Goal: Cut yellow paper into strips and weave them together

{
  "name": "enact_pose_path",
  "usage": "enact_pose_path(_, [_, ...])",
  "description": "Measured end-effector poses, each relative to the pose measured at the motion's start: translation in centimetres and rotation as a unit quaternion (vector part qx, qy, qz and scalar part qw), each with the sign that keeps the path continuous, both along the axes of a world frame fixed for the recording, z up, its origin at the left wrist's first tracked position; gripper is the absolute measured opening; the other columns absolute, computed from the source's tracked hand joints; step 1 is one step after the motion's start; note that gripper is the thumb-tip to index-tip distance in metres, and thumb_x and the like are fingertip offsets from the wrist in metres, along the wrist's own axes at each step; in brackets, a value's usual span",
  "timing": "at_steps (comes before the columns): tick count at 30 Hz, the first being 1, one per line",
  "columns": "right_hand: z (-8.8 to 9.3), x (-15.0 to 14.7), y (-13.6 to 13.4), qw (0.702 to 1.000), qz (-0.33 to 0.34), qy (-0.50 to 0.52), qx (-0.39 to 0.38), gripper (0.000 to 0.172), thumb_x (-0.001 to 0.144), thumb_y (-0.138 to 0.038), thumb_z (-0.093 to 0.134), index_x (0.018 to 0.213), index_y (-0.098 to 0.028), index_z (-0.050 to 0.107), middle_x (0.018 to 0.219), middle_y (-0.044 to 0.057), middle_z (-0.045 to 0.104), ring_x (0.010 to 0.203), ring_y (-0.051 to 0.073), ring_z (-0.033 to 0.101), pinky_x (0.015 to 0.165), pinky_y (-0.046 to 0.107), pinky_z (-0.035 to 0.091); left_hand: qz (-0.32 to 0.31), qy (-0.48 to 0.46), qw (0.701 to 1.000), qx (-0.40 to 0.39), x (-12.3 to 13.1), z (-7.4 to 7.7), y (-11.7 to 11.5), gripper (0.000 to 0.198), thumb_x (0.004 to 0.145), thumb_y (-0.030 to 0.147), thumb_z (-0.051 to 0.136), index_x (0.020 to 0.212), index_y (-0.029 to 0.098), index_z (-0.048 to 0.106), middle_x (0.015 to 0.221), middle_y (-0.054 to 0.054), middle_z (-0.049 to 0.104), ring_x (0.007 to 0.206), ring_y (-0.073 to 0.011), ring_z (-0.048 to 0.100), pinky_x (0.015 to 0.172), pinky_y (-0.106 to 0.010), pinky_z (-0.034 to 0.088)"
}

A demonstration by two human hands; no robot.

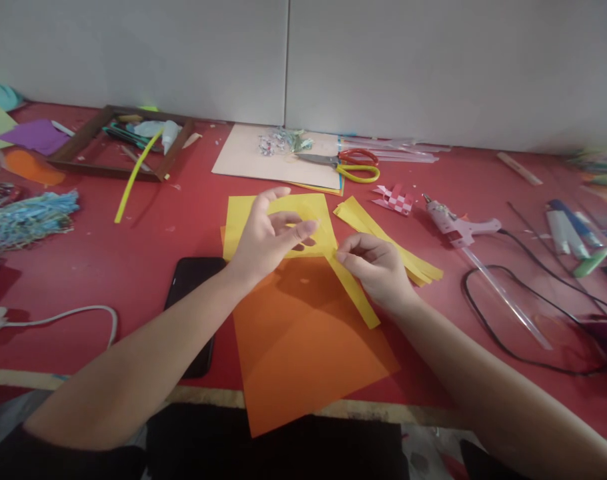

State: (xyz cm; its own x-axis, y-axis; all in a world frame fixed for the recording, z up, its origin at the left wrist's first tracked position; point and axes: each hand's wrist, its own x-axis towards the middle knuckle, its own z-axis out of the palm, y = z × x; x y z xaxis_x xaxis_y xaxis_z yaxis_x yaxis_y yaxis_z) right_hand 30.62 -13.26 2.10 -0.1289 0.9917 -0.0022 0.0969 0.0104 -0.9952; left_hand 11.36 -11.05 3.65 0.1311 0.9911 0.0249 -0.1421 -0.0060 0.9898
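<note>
My right hand (376,267) pinches the upper end of a yellow paper strip (357,297), which slants down to the right over an orange sheet (303,347). Just to its left, my left hand (276,233) hovers above a yellow sheet (238,217) with its fingers apart and curved. I see nothing held in it. The yellow sheet lies on the top part of the orange one, whose near corner hangs past the table edge. Several more yellow strips (383,237) lie in a bundle beyond my right hand.
Scissors (361,167) rest on pale sheets at the back. A pink glue gun (458,227) with its black cord (488,353) lies right, near a woven pink paper piece (396,199). A phone (196,287) sits under my left forearm. A wooden frame (56,159) stands back left.
</note>
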Motion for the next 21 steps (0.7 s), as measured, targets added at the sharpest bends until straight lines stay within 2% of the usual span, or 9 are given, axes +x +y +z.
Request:
enact_pose_path(2, [0.0,-0.1,-0.1,1.000,0.002,0.002,0.001,0.011,0.072,-0.027,0.068,0.066,-0.020,0.061,0.058,-0.003,0.055,0.049,0.009,0.040,0.045,0.025,0.030,-0.097,0.032,0.994,-0.032,0.2,-0.1,-0.1,0.058,0.067,0.040,0.083,0.113,0.020,0.054,0.076,0.001,0.067,0.063,-0.0136,0.066,0.059,-0.025,0.053])
enact_pose_path(4, [0.0,-0.2,-0.1,1.000,0.008,-0.003,0.002,0.012,0.071,-0.028,0.070,0.066,-0.020,0.061,0.059,-0.002,0.056,0.050,0.010,0.041,0.046,0.025,0.032,-0.171,0.091,0.981,-0.031,0.3,-0.3,-0.2,0.039,0.068,0.043,0.081,0.093,0.017,0.064,0.068,0.000,0.064,0.061,-0.0143,0.063,0.054,-0.025,0.049])
enact_pose_path(5, [0.0,-0.2,-0.1,1.000,0.013,-0.005,0.002,0.013,0.070,-0.028,0.071,0.066,-0.020,0.061,0.059,-0.002,0.056,0.051,0.010,0.042,0.046,0.025,0.033,-0.185,0.120,0.975,-0.018,0.3,-0.4,-0.2,0.033,0.070,0.044,0.080,0.083,0.017,0.066,0.064,0.000,0.062,0.060,-0.0147,0.061,0.052,-0.025,0.047])
enact_pose_path(7, [0.1,-0.3,-0.1,1.000,0.019,-0.007,-0.001,0.014,0.069,-0.028,0.072,0.066,-0.020,0.061,0.061,-0.001,0.057,0.052,0.011,0.044,0.048,0.025,0.034,-0.171,0.158,0.972,0.013,0.4,-0.6,-0.2,0.030,0.071,0.045,0.078,0.071,0.018,0.066,0.061,-0.001,0.061,0.061,-0.0155,0.060,0.050,-0.026,0.045])
enact_pose_path(12, [0.1,-0.4,0.0,1.000,0.013,-0.001,-0.009,0.013,0.069,-0.027,0.071,0.066,-0.020,0.060,0.059,-0.002,0.055,0.051,0.010,0.042,0.046,0.025,0.032,-0.120,0.163,0.979,0.028,0.4,-0.5,-0.2,0.028,0.070,0.045,0.078,0.072,0.018,0.069,0.066,-0.002,0.063,0.065,-0.0157,0.059,0.054,-0.026,0.047])
enact_pose_path(16, [0.2,-0.4,0.0,1.000,0.011,0.007,-0.012,0.011,0.070,-0.025,0.069,0.066,-0.020,0.060,0.059,-0.003,0.055,0.049,0.009,0.041,0.045,0.024,0.030,-0.101,0.071,0.992,-0.009,0.4,-0.3,0.1,0.028,0.069,0.042,0.080,0.071,0.017,0.068,0.069,-0.002,0.064,0.066,-0.0140,0.060,0.060,-0.026,0.053])
enact_pose_path(21, [-0.2,-0.1,0.3,0.999,0.006,0.029,-0.014,0.009,0.073,-0.023,0.067,0.068,-0.020,0.061,0.058,-0.003,0.055,0.049,0.009,0.043,0.046,0.024,0.031,-0.016,-0.019,0.999,-0.047,-0.1,-0.4,1.0,0.031,0.068,0.043,0.081,0.068,0.017,0.065,0.063,0.001,0.061,0.058,-0.0113,0.060,0.061,-0.026,0.056])
